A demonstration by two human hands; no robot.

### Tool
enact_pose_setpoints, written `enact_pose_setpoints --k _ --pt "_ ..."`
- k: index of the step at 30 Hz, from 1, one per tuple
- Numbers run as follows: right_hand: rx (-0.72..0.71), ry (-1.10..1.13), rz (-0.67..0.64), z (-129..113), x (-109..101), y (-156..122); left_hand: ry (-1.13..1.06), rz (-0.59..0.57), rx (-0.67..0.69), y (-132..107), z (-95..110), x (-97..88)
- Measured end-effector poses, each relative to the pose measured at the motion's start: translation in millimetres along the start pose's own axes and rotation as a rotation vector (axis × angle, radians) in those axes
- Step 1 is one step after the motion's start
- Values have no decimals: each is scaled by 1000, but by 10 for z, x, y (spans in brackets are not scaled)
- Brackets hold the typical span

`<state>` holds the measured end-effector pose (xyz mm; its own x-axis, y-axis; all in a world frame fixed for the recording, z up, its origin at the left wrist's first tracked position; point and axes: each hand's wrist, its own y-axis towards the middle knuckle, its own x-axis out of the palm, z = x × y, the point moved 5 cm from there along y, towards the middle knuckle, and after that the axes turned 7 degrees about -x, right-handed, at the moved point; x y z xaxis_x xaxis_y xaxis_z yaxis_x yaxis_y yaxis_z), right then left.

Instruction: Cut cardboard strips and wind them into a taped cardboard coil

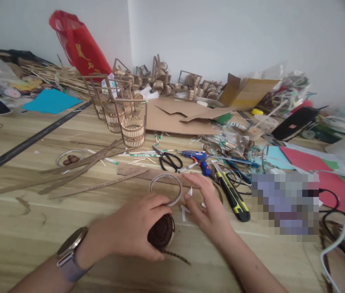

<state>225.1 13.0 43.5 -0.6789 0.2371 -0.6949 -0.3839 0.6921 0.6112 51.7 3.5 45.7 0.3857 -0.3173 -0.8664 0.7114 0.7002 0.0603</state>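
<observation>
My left hand (132, 226), with a watch on its wrist, is curled around a coil of dark brown strip (162, 231). The coil's loose end trails to the right over the wooden table. Just beyond my left fingertips lies a thin pale ring (177, 199). My right hand (207, 205) is to the right of the ring, its fingers and thumb apart. A small white scrap (190, 191) shows by the right thumb tip; whether they touch I cannot tell. A yellow-and-black utility knife (232, 195) lies to the right of that hand.
Black scissors (171, 161) and a blue glue gun (197, 158) lie beyond my hands. Small slatted baskets (133, 132) with tall handles stand behind, beside cardboard (172, 118). Brown strips (84, 169) and another ring holding brown balls (71, 158) are at left. Cables (343, 232) lie at right.
</observation>
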Motion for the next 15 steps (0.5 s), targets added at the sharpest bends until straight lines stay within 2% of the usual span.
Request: enact_pose_setpoints --k 4,9,15 --pt "107 30 46 105 -21 -29 0 -5 13 -3 22 -5" --pt "129 31 80 119 -20 -26 -25 14 25 -13 21 -7" --pt "136 2 94 154 -2 -17 6 -26 15 -17 26 29"
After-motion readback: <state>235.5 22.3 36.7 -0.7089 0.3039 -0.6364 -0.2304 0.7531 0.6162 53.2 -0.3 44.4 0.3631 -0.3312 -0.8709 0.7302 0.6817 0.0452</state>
